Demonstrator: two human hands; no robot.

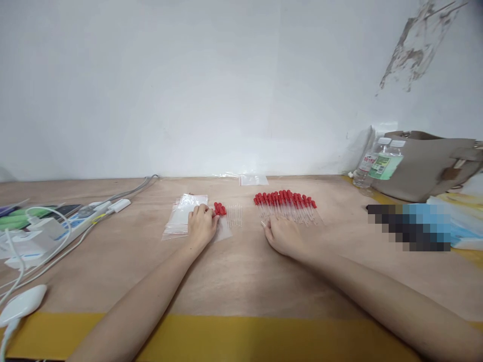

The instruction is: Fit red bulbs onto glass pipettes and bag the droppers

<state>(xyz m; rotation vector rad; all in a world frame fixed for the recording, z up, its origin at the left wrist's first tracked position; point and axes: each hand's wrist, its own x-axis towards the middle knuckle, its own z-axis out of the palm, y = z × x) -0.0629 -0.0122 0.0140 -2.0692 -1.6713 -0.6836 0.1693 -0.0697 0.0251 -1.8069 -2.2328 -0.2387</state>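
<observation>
My left hand (203,223) is closed, fingers curled down at the right edge of a stack of clear zip bags (177,218). Its thumb and fingertips are right beside a few red rubber bulbs (220,208); whatever they pinch is hidden. Several thin clear tubes (234,215) lie side by side just to the right, next to a flat clear bag (223,231). My right hand (283,235) is closed too, its fingertips partly hidden, at the near edge of a spread of clear droppers with red bulbs (285,198).
A power strip (71,231) with chargers and white cables runs along the left. At the back lies a small clear bag (253,180) against the wall. Plastic bottles (385,163), a grey bag (426,166) and blue-white packaging (466,226) stand at the right.
</observation>
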